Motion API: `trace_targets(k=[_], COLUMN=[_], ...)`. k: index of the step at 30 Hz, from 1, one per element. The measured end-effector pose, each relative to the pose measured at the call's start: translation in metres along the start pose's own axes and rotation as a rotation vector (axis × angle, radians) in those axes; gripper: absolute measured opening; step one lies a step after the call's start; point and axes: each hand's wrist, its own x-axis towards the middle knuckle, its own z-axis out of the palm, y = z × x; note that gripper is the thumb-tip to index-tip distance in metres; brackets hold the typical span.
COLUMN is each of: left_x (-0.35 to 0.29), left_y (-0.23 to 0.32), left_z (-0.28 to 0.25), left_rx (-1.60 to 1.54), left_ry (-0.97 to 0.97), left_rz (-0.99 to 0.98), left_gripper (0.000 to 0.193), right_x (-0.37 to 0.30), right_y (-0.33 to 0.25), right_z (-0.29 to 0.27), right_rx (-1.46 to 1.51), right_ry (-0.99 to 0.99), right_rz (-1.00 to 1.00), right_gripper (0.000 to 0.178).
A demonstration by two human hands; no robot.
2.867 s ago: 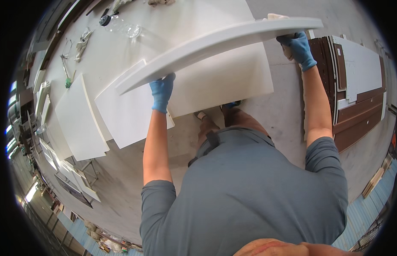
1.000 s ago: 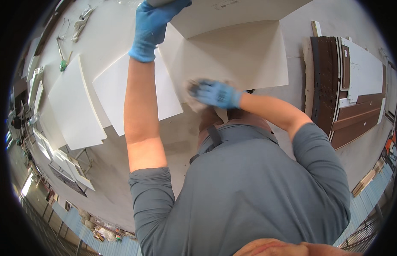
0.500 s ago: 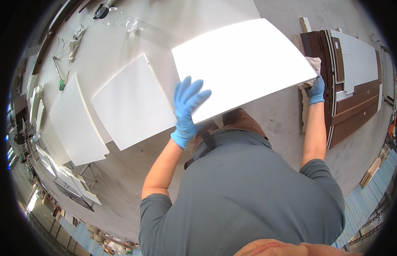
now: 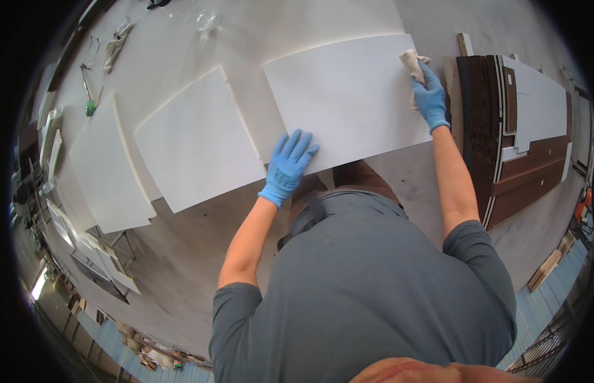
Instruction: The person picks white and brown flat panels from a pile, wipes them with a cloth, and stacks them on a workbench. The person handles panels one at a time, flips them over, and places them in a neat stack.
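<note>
A white panel [image 4: 348, 96] lies flat on the table in front of me, its near edge close to my body. My left hand [image 4: 288, 163], in a blue glove, rests on the panel's near left corner with its fingers stretched out. My right hand [image 4: 430, 96], gloved the same way, grips a crumpled whitish cloth [image 4: 413, 64] at the panel's right end. Part of the cloth is hidden under the fingers. To the left lies a second white panel [image 4: 198, 140], and beyond it a third white panel [image 4: 108, 166] with a notched near corner.
A stack of brown and white boards [image 4: 533, 121] stands on the right. At the far left are a green-handled tool [image 4: 90, 107], a crumpled glove-like item [image 4: 117, 46] and a clear plastic bottle [image 4: 206, 20]. White strips [image 4: 54, 143] lie along the left side.
The panel was tilted up and bright; now it lies flat. My right hand has moved from its right edge onto its top with the cloth. My left hand has moved down slightly.
</note>
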Motion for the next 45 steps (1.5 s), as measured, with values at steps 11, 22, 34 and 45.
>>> trace_targets(k=[11,22,34,45], left_x=[-0.012,-0.013,-0.004,0.001], left_y=[0.051,0.045,0.057,0.051], left_z=[0.015,0.031,0.037,0.032], left_rx=[-1.924,-2.009,-1.991,-1.893], left_ry=[0.086,0.135,0.345,0.226], left_rz=[-1.492,-1.310,-1.438,-1.402], left_gripper=[0.041,0.035,0.042,0.038], right_x=[-0.043,-0.059,-0.001,-0.070], right_y=[-0.034,-0.156,-0.100,-0.158], right_z=[0.052,0.202,0.188,0.215], right_rx=[-0.580,-0.481,-0.528,-0.676], right_ry=[0.024,-0.316,-0.089,-0.164], right_rz=[-0.581,-0.995,-0.865,-0.945], right_gripper=[0.048,0.059,0.050,0.051])
